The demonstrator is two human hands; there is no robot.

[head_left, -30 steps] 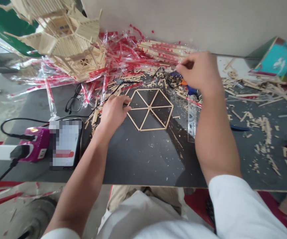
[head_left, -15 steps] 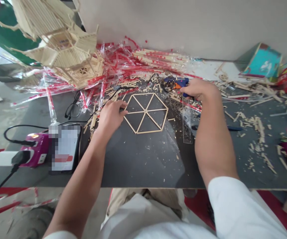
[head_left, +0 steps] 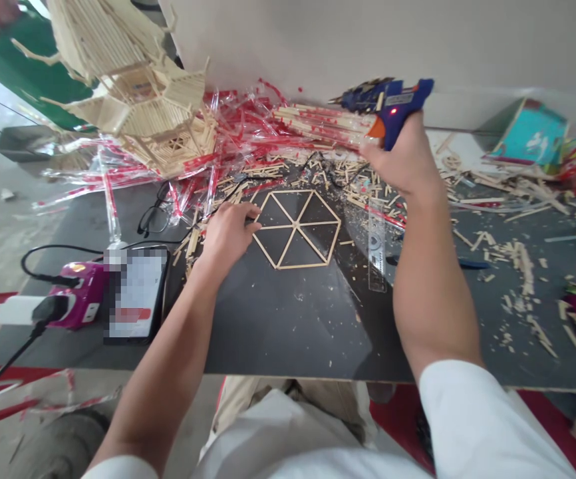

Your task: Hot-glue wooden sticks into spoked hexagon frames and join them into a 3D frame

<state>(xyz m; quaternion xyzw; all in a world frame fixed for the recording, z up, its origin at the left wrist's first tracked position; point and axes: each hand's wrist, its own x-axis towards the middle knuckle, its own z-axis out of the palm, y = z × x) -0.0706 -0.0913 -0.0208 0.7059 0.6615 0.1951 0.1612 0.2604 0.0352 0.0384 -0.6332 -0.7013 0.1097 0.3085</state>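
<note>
The right hand [head_left: 400, 156] is closed round 1 blue glue gun [head_left: 402, 106], above the surface [head_left: 268, 326]; the left hand [head_left: 231, 233], fingers loosely curled, touches the hexagonal stick frame [head_left: 295, 225] (6 spokes inside) lying flat there.

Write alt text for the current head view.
Right hand grips a blue glue gun above the cluttered table; left hand touches the left corner of a six-spoked stick hexagon. A stick pagoda model stands behind, left.

A craft workspace; 1 dark table [head_left: 268, 326] with scattered stick offcuts [head_left: 522, 266], 1 glue gun [head_left: 402, 106], 1 clear ruler [head_left: 376, 246]
</note>
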